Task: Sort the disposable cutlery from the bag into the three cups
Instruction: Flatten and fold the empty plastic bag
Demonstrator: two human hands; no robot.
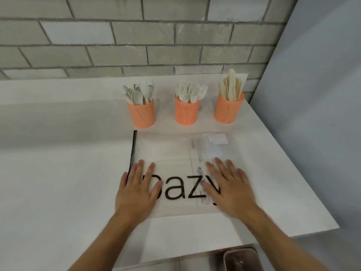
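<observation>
My left hand [136,189] and right hand [228,187] lie flat, palms down, fingers spread, grasping nothing, both pressed on the clear plastic bag [172,153]. The bag lies flattened on the white surface [58,182], black lettering showing between my hands, a black strip along its left edge. Beyond it stand three orange perforated cups in a row: the left cup [142,115] holds spoons [139,92], the middle cup [187,113] forks [192,90], the right cup [227,110] knives [231,85]. Behind is a grey brick wall [136,36]
</observation>
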